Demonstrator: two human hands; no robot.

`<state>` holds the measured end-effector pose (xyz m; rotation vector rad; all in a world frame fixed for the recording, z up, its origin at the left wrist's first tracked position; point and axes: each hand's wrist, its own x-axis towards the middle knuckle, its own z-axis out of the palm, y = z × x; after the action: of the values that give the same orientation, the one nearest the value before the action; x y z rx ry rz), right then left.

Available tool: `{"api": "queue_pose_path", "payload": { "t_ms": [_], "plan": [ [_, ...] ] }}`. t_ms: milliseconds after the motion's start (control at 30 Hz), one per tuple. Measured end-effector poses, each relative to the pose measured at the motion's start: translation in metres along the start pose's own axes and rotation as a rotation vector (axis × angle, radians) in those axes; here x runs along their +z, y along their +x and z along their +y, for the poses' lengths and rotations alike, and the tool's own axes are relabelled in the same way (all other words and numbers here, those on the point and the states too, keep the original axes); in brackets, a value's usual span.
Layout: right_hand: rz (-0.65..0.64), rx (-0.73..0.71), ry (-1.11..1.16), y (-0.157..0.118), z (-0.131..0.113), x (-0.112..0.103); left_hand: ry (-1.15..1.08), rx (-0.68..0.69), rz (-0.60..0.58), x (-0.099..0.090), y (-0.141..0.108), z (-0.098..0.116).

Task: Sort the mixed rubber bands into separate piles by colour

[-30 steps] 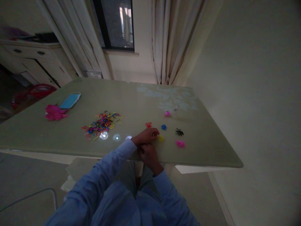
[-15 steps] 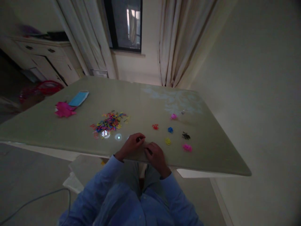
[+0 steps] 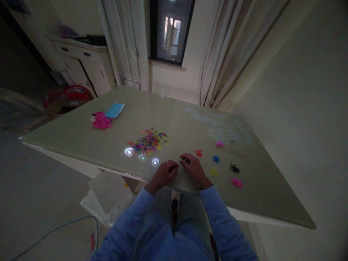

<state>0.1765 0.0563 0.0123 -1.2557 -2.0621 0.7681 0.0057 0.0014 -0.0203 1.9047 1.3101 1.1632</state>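
My left hand [image 3: 165, 173] is above the near edge of the table, its thumb and fingertips pinched together. Close by on its right, my right hand [image 3: 193, 169] is curled with thumb and fingertips together, pointing toward the left one. Whatever either hand holds is too small to make out. Beyond my left hand lies a mixed pile of small coloured rubber bands [image 3: 149, 142]. To the right of my right hand are small single-colour heaps: red bands [image 3: 198, 153], blue bands [image 3: 216, 158], yellow bands [image 3: 214, 172], black bands [image 3: 234, 168], pink bands [image 3: 236, 182] and a farther pink heap [image 3: 219, 144].
The glossy table [image 3: 174, 112] spans the view. A blue face mask [image 3: 115, 110] and a crumpled magenta piece [image 3: 102, 120] lie at its far left. A small clear object [image 3: 232, 140] sits at the right. Curtains, a window and a cabinet [image 3: 89, 61] stand behind.
The camera view has swung left, so the table appears shifted right. My right hand has moved forward and my left hand back; both remain close together with fingers pinched.
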Motion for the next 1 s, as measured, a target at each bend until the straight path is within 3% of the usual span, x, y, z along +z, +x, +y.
{"api": "queue_pose_path", "payload": {
  "t_ms": [167, 300, 500, 667, 767, 900, 1000],
  "plan": [
    [-0.074, 0.002, -0.187, 0.068, -0.011, 0.028, -0.031, -0.017, 0.019, -0.003, 0.0, 0.0],
    [-0.124, 0.008, -0.248, 0.099, -0.015, 0.045, -0.077, -0.031, 0.025, -0.004, 0.0, 0.0],
    [-0.128, 0.046, -0.228, 0.106, -0.016, 0.054, -0.102, -0.05, 0.045, -0.002, -0.001, -0.003],
    [-0.074, 0.085, -0.105, 0.097, -0.02, 0.049, -0.112, -0.056, 0.034, -0.003, -0.001, -0.001],
    [-0.081, 0.134, 0.153, 0.075, -0.032, 0.034, -0.133, -0.073, 0.015, -0.005, 0.0, 0.0],
    [-0.137, 0.244, 0.966, 0.026, -0.058, 0.004, -0.122, -0.08, 0.013, -0.007, -0.001, 0.002],
    [-0.147, 0.314, 1.229, -0.01, -0.075, -0.015, -0.115, -0.068, 0.004, -0.007, -0.001, 0.002]
  ]
}}
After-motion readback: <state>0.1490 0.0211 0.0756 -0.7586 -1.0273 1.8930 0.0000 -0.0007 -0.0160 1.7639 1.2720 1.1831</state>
